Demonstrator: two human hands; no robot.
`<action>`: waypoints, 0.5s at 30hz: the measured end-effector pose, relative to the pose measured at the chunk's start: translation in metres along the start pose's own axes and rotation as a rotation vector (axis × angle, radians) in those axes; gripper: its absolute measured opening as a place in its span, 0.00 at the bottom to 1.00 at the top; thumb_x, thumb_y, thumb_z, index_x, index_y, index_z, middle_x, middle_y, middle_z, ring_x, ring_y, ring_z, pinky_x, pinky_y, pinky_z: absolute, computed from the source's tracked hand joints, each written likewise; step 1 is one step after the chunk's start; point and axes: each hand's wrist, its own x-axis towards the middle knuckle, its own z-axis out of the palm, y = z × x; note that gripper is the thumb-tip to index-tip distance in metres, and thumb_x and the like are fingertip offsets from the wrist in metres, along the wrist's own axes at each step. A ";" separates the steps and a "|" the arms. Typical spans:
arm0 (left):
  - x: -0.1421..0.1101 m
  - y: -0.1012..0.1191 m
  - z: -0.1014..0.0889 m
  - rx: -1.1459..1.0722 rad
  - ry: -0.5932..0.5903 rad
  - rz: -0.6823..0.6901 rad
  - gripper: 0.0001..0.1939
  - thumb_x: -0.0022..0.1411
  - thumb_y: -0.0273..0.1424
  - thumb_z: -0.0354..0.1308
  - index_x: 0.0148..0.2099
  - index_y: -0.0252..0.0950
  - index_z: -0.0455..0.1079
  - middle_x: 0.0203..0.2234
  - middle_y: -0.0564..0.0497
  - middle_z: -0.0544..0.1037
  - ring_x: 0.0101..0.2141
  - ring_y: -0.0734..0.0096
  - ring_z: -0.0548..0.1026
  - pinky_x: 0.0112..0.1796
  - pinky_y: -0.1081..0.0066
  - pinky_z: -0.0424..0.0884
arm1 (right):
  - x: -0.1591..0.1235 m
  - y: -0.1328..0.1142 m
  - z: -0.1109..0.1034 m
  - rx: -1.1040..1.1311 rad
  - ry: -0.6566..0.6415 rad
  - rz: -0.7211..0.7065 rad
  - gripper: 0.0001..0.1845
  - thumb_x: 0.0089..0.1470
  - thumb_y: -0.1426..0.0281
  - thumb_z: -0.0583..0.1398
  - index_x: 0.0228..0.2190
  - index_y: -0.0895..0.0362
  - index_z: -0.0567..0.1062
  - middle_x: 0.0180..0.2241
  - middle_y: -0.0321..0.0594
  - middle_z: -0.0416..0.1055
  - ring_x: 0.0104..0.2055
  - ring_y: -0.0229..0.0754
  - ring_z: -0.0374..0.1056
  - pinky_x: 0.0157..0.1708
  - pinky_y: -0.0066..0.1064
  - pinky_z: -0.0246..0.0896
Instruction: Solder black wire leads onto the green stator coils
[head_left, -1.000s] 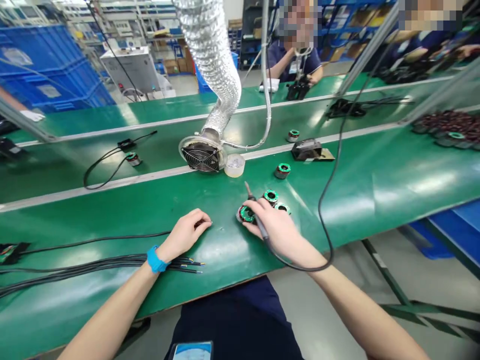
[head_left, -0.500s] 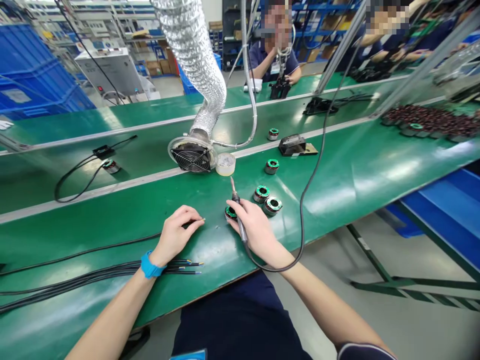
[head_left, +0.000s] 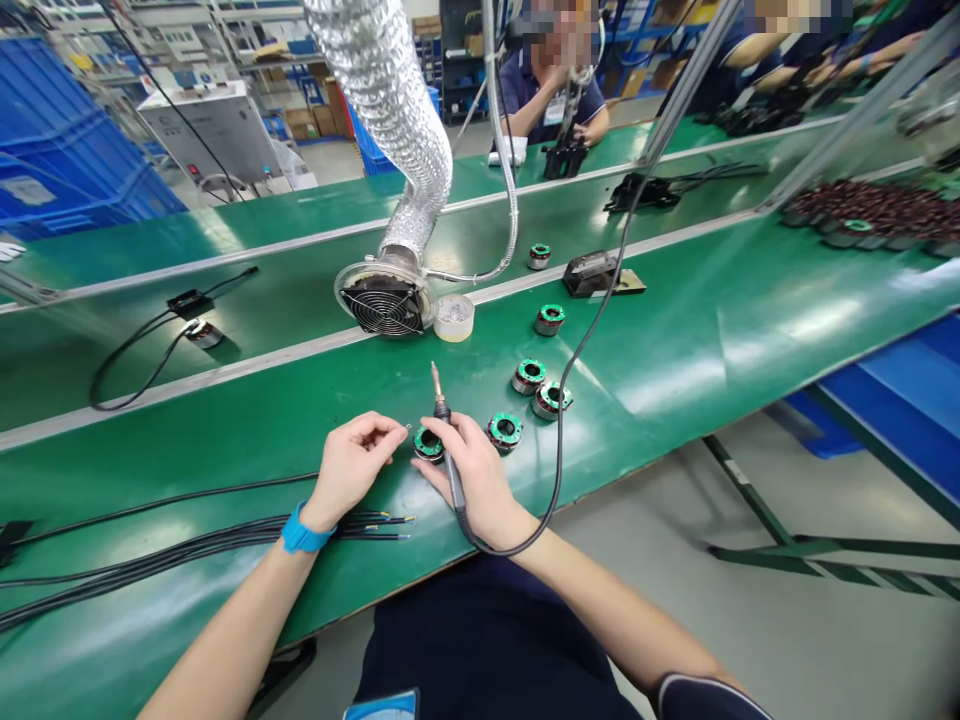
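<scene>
My left hand is closed in a pinch on the end of a black cable; a thin tip shows at the fingertips. In my right hand is a soldering iron, its metal tip pointing up and away from me. The thumb and fingers of that hand are also against a ring-shaped motor stator with a green top, just right of my left fingertips. A second stator sits right of my right hand. Several black cables with bared coloured wire ends lie under my left wrist.
More stators stand farther back. A fume extractor fan hangs from a foil duct beside a round whitish tub. A metal holder lies behind. Many stators are piled far right. A co-worker sits across the bench.
My right hand has moved left and nearer to me with the soldering iron and the stator, closer to my left hand. Another stator has come into sight beside it.
</scene>
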 end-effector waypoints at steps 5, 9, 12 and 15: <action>-0.001 0.002 0.001 -0.005 -0.017 0.059 0.11 0.62 0.38 0.65 0.30 0.37 0.78 0.27 0.51 0.76 0.27 0.71 0.70 0.29 0.71 0.67 | 0.002 0.003 0.006 0.106 0.059 0.043 0.22 0.63 0.71 0.63 0.57 0.49 0.69 0.49 0.46 0.70 0.50 0.49 0.72 0.51 0.42 0.72; 0.000 0.004 -0.001 0.003 -0.073 0.086 0.11 0.62 0.39 0.64 0.31 0.39 0.78 0.30 0.49 0.74 0.32 0.66 0.72 0.33 0.68 0.70 | 0.007 0.010 0.000 0.298 -0.069 -0.014 0.24 0.61 0.75 0.62 0.57 0.49 0.68 0.50 0.42 0.70 0.51 0.44 0.72 0.54 0.37 0.70; -0.001 0.006 -0.003 0.018 -0.117 0.085 0.11 0.62 0.39 0.65 0.31 0.39 0.79 0.36 0.47 0.73 0.36 0.65 0.73 0.33 0.68 0.71 | 0.008 0.012 -0.003 0.321 -0.103 0.003 0.28 0.58 0.73 0.67 0.57 0.49 0.67 0.52 0.42 0.68 0.54 0.45 0.70 0.57 0.39 0.68; -0.003 0.008 -0.002 0.021 -0.145 0.073 0.10 0.61 0.38 0.66 0.30 0.39 0.80 0.42 0.45 0.73 0.38 0.64 0.74 0.32 0.69 0.71 | 0.008 0.010 -0.001 0.305 -0.072 0.033 0.28 0.57 0.69 0.69 0.57 0.49 0.68 0.51 0.42 0.68 0.52 0.45 0.70 0.55 0.39 0.70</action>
